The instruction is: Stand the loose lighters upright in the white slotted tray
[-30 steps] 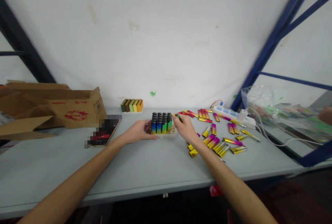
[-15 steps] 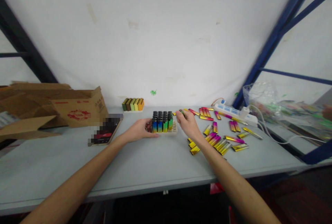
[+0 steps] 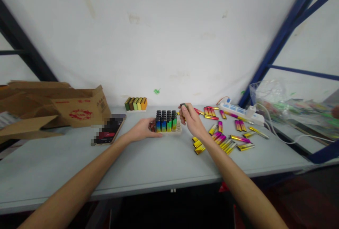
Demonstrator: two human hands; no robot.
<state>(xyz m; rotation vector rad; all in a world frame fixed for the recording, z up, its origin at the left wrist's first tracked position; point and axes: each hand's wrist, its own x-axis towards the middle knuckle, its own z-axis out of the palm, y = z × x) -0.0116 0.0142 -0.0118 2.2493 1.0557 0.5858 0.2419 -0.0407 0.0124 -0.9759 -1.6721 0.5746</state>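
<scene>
A pale tray [image 3: 179, 129] stands mid-table, with rows of upright, black-topped lighters [image 3: 166, 124] shaded from blue to green and yellow. Some round holes show at its right end. My left hand [image 3: 144, 129] is closed round the tray's left end, the thumb along its front edge. To the right of the tray and a little above it, my right hand [image 3: 190, 117] pinches what looks like a lighter [image 3: 183, 105]; only its dark end shows above the fingers. Loose gold, pink and purple metallic lighters [image 3: 218, 140] lie scattered right of this hand.
At the back stands another tray of green, brown and orange lighters [image 3: 136, 104]. Left are a phone [image 3: 109, 130] and an open cardboard box [image 3: 79, 107]. A white power strip [image 3: 239, 112] with cables lies back right, near a blue rack post [image 3: 267, 56]. Plastic bags are beyond it.
My right hand has lifted slightly, and the dark end of the piece in it shows more plainly. My left hand stays on the tray. The whole view has shifted a little.
</scene>
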